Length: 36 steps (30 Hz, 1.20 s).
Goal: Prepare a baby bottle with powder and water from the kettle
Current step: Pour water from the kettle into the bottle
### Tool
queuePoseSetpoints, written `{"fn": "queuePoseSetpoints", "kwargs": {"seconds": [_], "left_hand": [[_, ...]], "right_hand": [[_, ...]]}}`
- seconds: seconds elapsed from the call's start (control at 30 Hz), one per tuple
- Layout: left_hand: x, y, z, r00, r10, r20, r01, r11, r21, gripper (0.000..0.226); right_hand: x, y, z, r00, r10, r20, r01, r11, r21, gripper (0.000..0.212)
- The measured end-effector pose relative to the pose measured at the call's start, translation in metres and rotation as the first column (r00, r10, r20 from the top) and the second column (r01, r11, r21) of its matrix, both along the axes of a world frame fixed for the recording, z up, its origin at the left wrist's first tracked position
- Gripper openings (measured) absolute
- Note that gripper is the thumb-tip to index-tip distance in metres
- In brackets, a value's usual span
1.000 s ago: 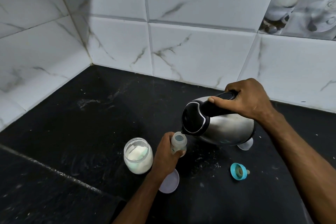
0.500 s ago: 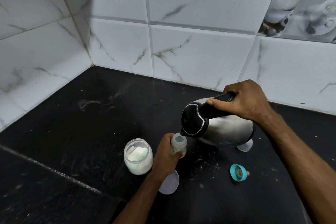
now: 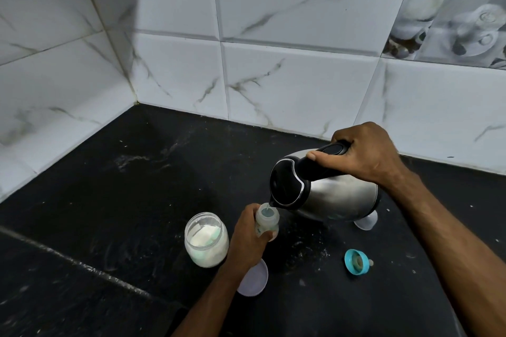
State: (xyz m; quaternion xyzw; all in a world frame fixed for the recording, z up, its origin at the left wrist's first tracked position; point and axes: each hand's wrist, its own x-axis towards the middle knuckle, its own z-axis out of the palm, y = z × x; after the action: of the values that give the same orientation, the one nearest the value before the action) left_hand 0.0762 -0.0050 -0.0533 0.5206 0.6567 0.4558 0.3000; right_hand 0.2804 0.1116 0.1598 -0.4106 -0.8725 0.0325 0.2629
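Note:
A steel kettle (image 3: pixel 336 200) with a black lid and handle is tilted to the left, held by its handle in my right hand (image 3: pixel 364 156). Its spout sits right over the open mouth of a small clear baby bottle (image 3: pixel 267 217), and a thin stream of water runs in. My left hand (image 3: pixel 247 238) is wrapped around the bottle, holding it upright just above the black counter (image 3: pixel 123 200). An open glass jar of white powder (image 3: pixel 206 239) stands to the left of that hand.
A teal bottle ring with its teat (image 3: pixel 356 261) lies on the counter at right. A pale round lid (image 3: pixel 253 278) lies under my left wrist. A clear cap (image 3: pixel 367 222) stands behind the kettle. White tiled walls close the corner behind and to the left.
The kettle has tipped further and its spout has come down onto the bottle mouth. Water now runs into the bottle. My left hand has kept the bottle in place.

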Motion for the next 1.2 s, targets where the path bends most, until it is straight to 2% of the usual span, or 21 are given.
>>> {"fn": "queuePoseSetpoints", "kwargs": {"seconds": [1.2], "left_hand": [[0.0004, -0.0011, -0.0029, 1.000, -0.006, -0.027, 0.005, 1.000, -0.016, 0.057]], "right_hand": [[0.0047, -0.0008, 0.0077, 1.000, -0.022, 0.013, 0.022, 0.999, 0.034, 0.077]]}}
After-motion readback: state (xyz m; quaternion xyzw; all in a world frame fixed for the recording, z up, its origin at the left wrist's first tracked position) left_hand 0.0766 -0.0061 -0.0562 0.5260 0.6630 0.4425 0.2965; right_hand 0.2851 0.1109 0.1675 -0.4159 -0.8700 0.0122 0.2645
